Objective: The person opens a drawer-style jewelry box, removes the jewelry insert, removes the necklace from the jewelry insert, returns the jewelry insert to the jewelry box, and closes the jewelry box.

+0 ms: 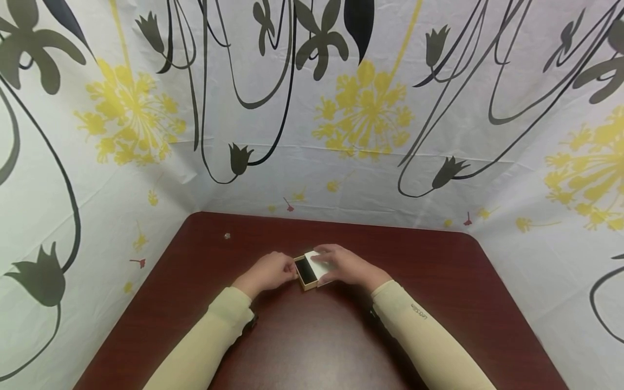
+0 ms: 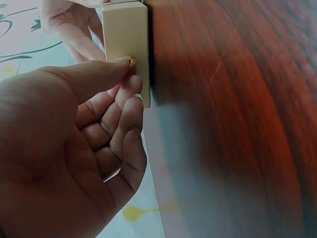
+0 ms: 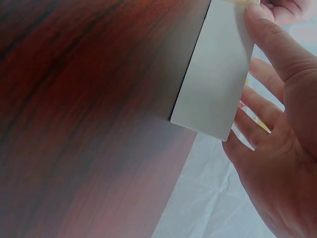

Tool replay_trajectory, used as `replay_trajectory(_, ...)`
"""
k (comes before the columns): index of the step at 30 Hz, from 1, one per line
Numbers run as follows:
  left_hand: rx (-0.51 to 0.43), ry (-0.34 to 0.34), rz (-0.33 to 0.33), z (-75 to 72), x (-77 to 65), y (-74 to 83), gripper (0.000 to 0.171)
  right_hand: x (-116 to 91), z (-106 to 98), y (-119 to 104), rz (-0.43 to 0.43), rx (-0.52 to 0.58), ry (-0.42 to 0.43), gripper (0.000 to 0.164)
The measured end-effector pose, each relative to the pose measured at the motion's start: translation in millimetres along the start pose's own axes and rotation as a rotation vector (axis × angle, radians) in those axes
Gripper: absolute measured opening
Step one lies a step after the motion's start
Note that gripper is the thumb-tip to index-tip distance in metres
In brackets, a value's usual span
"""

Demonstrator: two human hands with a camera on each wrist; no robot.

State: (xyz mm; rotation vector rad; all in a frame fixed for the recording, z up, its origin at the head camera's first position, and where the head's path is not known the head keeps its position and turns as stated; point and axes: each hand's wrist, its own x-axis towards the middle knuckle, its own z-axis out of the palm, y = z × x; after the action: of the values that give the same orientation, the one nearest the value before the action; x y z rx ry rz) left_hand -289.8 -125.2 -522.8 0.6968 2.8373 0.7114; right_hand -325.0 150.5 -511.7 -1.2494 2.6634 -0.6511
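Observation:
A small drawer box sits near the middle of the table, its cream tray (image 1: 309, 286) partly out of a white sleeve (image 1: 319, 270). Black lining shows inside the tray. At the tray's left end, my left hand (image 1: 270, 270) pinches a small orange-brown tab (image 2: 132, 64) between thumb and forefinger, the other fingers curled below. My right hand (image 1: 350, 266) holds the sleeve from the right, thumb on the near side and fingers over the top and far side. The right wrist view shows the sleeve's plain side, with the right thumb at its upper end.
A tiny shiny item (image 1: 227, 236) lies toward the table's back left. The dark red wooden table (image 1: 312, 336) has rounded far corners. White cloth (image 1: 292, 124) with grey and yellow flowers hangs behind it and at both sides.

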Motion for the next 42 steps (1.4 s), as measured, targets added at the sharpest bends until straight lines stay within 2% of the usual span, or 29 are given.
replay_trajectory(42, -0.003, 0.01, 0.015, 2.8, 5.6, 1.6, 0.018, 0.0, 1.4, 1.3, 0.007, -0.017, -0.009, 0.072)
